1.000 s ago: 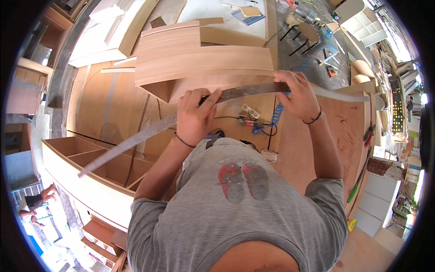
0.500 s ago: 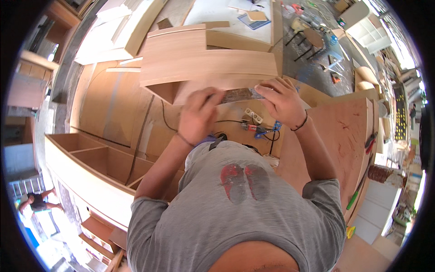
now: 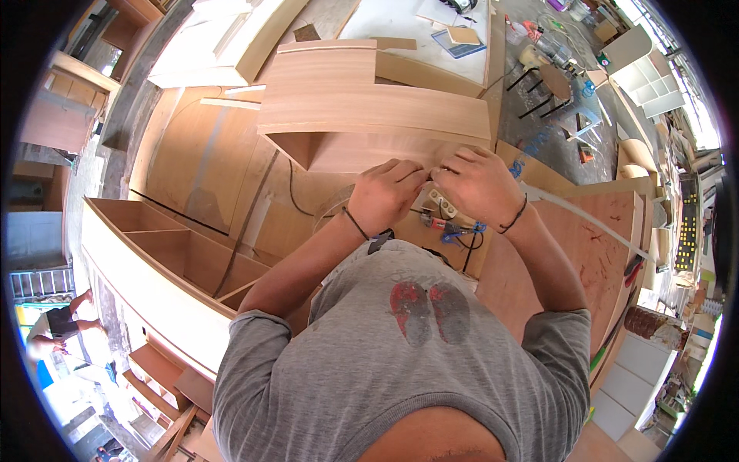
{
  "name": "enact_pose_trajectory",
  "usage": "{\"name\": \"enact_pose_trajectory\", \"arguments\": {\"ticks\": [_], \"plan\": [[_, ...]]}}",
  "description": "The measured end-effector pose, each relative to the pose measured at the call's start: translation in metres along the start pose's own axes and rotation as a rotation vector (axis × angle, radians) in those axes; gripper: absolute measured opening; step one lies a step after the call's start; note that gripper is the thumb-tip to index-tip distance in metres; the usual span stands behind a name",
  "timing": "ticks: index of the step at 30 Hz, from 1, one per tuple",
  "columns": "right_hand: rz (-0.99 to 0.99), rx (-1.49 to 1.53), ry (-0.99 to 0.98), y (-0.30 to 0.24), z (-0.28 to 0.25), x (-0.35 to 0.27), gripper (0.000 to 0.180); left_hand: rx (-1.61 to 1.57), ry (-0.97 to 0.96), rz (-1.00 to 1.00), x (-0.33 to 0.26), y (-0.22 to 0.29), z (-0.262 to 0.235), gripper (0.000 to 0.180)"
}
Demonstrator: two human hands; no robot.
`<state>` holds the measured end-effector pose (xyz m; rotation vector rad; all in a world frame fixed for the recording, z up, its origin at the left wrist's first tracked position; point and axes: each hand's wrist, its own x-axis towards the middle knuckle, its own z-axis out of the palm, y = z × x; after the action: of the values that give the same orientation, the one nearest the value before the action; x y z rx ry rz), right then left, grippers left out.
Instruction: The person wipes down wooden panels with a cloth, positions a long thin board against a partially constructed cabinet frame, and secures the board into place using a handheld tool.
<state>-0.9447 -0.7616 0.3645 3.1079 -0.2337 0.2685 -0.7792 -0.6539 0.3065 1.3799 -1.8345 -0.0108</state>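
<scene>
My left hand (image 3: 387,195) and my right hand (image 3: 479,185) are close together in front of my chest, fingers bent and pinched. Between them they seem to grip a long, thin, pale strip (image 3: 593,218); my fingers hide the part they hold. One length runs out rightward past my right wrist, over a reddish-brown board. Beside my left wrist a faint curved length shows. Just beyond my hands stands an open wooden cabinet carcass (image 3: 369,108) with a stepped side.
A long compartmented wooden box (image 3: 165,250) lies at my left. On the floor are a power strip (image 3: 444,204) and a red-and-grey power tool (image 3: 440,224) with cords. At right is the reddish-brown board (image 3: 570,254). A stool (image 3: 553,83) stands far right; another person (image 3: 61,323) is far left.
My hands have come together from apart, the left moving right. The pale strip now shows stretching out to the right. The whole view has shifted slightly.
</scene>
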Motion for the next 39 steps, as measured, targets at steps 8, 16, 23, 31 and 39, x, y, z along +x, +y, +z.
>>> {"name": "enact_pose_trajectory", "arguments": {"ticks": [8, 16, 23, 31, 39], "plan": [[-0.022, 0.5, -0.231, 0.0, -0.001, -0.009, 0.007, -0.325, -0.483, -0.093, -0.002, 0.001, -0.023, 0.011], [-0.086, 1.005, -0.502, -0.002, -0.004, -0.009, 0.013, -0.865, -0.558, -0.108, -0.01, 0.01, -0.031, 0.011], [-0.021, 1.276, -0.434, 0.0, -0.016, -0.002, 0.011, -1.029, -0.437, -0.201, -0.005, 0.017, -0.043, 0.005], [0.557, 0.988, -0.189, 0.048, 0.087, -0.041, 0.021, -0.902, 0.148, -0.65, -0.008, -0.053, -0.061, 0.007], [0.722, 0.554, -0.316, 0.084, 0.234, -0.132, 0.029, -0.928, 0.438, -0.766, -0.008, -0.052, -0.087, 0.012]]}}
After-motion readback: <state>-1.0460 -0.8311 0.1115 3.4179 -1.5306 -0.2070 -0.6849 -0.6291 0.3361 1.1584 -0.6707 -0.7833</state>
